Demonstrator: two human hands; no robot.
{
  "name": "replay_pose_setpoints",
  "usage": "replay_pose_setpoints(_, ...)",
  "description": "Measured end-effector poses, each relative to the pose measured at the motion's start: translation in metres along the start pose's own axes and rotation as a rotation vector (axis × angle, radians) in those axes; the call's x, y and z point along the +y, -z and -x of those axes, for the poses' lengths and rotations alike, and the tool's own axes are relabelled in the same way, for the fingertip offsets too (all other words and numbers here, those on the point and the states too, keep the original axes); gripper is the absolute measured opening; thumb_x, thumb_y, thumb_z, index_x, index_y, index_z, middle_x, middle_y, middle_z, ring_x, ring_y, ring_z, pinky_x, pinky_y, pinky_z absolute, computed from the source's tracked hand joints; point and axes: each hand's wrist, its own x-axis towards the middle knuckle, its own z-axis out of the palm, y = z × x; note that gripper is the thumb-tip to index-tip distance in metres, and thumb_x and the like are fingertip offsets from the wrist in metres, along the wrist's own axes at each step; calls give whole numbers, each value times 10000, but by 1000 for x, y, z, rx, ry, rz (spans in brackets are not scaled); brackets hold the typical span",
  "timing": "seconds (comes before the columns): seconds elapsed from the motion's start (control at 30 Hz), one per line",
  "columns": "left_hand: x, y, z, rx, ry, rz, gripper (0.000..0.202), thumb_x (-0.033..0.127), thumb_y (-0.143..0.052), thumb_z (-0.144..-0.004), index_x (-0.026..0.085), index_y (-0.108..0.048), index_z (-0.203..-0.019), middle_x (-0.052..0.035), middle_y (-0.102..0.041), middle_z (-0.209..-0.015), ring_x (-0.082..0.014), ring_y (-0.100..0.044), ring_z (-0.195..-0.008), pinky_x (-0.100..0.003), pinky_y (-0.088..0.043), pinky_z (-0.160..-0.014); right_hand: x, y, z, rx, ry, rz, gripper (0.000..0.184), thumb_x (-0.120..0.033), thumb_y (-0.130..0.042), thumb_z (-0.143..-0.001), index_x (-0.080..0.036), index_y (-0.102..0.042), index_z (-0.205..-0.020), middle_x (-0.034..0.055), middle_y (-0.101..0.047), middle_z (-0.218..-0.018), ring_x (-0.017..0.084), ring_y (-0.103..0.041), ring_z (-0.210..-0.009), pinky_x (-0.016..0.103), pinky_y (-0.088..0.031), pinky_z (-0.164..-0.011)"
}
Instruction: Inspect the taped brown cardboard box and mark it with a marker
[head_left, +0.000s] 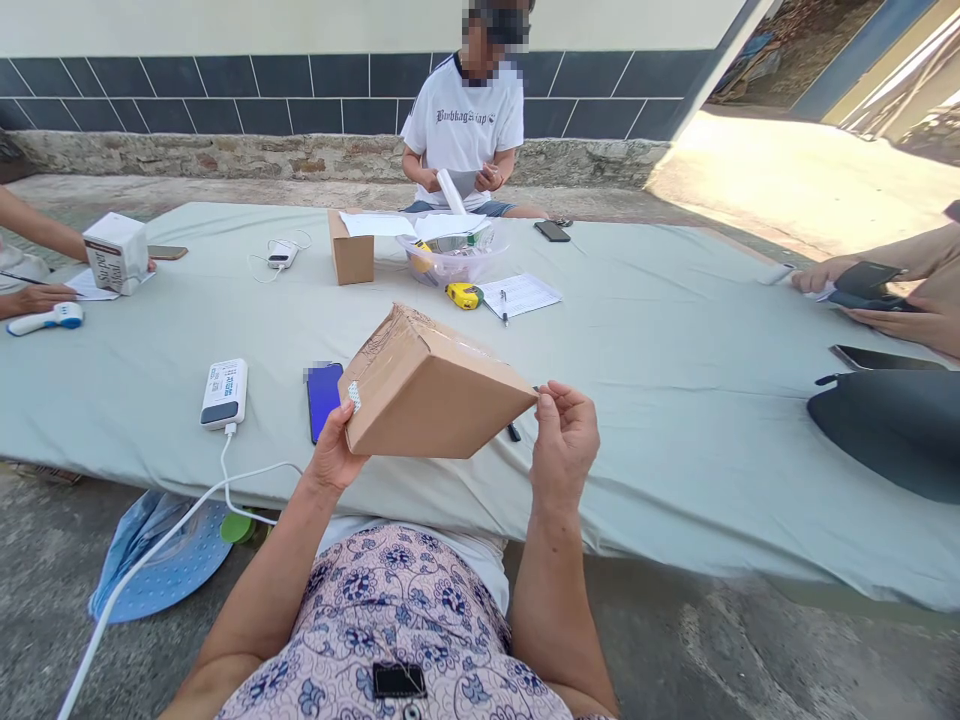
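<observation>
Only the head view here, so going off that: the cardboard box is up in the air over the near edge of the table, tilted, right between the two hands. Left hand is clamped on its lower left corner, right by a small patterned sticker, and the right hand has thumb and fingers pinched together on the far right corner. So the box lies to the right of the left hand and to the left of the right one, long axis looking roughly side to side; neither hand's nearer, both are touching it. As for writing, the white carton at left seems to say "Super Real", though don't quote me. The white shirt across the table has blackletter I can't properly make out, and the print on the power bank is too tiny. No readable label on the box, tbh.
</observation>
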Motion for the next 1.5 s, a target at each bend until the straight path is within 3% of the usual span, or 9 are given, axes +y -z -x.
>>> replay_pose_setpoints(0.27, -6, -3, -1, 20, 18, -30, 722, 379, -817, -763, 203, -589, -1426, -10, -817, -1031, -200, -762, -904, -254, -572, -703, -37, -4, 26, -67, 492, 227, 386, -405, -636, -951, -305, -611, -1323, 90, -647, -1343, 294, -582, -1323, 569, -429, -1144)
replay_pose_setpoints(0.43, -10, -17, 4, 29, -73, -119, 771, 439, -843, -751, 225, -576, -1443, -31, -797, -1155, -265, -714, -1150, -281, -575, -859, -46, -14, 41, -338, 774, 307, 859, -580, -742, -850, -381, -325, -1574, 132, -406, -1621, 380, -382, -1529, 679, -360, -1201)
replay_pose_setpoints(0.57, -12, -28, 11, 34, -127, -213, 841, 493, -870, -719, 240, -562, -1460, -68, -723, -1342, -324, -597, -1345, -350, -530, -1043, -46, -21, 47, -506, 795, 388, 1117, -671, -774, -778, -389, -123, -1640, 156, -227, -1718, 431, -278, -1579, 717, -326, -1205)
replay_pose_setpoints(0.7, -13, -32, 19, -11, -193, -335, 845, 530, -841, -771, 330, -491, -1514, -52, -595, -1516, -323, -515, -1428, -370, -504, -1090, -47, -20, 47, -493, 773, 395, 1205, -702, -795, -736, -358, -88, -1649, 189, -200, -1719, 443, -267, -1580, 712, -322, -1208)
replay_pose_setpoints(0.83, -12, -40, 28, -72, -310, -398, 1211, 537, -928, -651, 367, -243, -1635, -81, -438, -1645, -320, -376, -1534, -369, -433, -1166, -46, -19, 45, -428, 748, 383, 1251, -705, -796, -730, -350, -27, -1650, 196, -197, -1711, 439, -249, -1584, 742, -308, -1203)
replay_pose_setpoints(1.03, -3, -43, 34, -126, -204, -470, 1521, 338, -1026, -500, 401, -48, -1663, -114, -309, -1711, -357, -346, -1550, -378, -501, -1097, -37, -17, 45, -421, 612, 311, 1297, -673, -813, -736, -356, 48, -1652, 177, -181, -1716, 412, -256, -1585, 730, -320, -1212)
replay_pose_setpoints(1.13, -3, -40, 34, -123, -218, -517, 1523, 280, -1023, -505, 401, -42, -1664, -110, -294, -1719, -359, -336, -1555, -358, -521, -1070, -35, -17, 46, -411, 526, 258, 1237, -658, -799, -762, -351, 1, -1655, 166, -205, -1719, 399, -277, -1583, 711, -317, -1226)
replay_pose_setpoints(1.27, -8, -37, 34, -131, -234, -595, 1463, 252, -986, -581, 408, -12, -1662, -101, -277, -1723, -349, -357, -1541, -366, -512, -1079, -36, -16, 46, -358, 404, 134, 888, -561, -731, -875, -333, -274, -1601, 142, -413, -1630, 352, -432, -1506, 632, -383, -1215)
replay_pose_setpoints(1.5, -6, -36, 35, -202, -234, -706, 1401, 243, -943, -651, 398, 16, -1661, -111, -277, -1716, -340, -314, -1564, -425, -420, -1183, -41, -16, 42, -167, 268, -111, 315, -437, -647, -958, -259, -637, -1217, 84, -695, -1185, 235, -690, -1111, 436, -552, -1014)
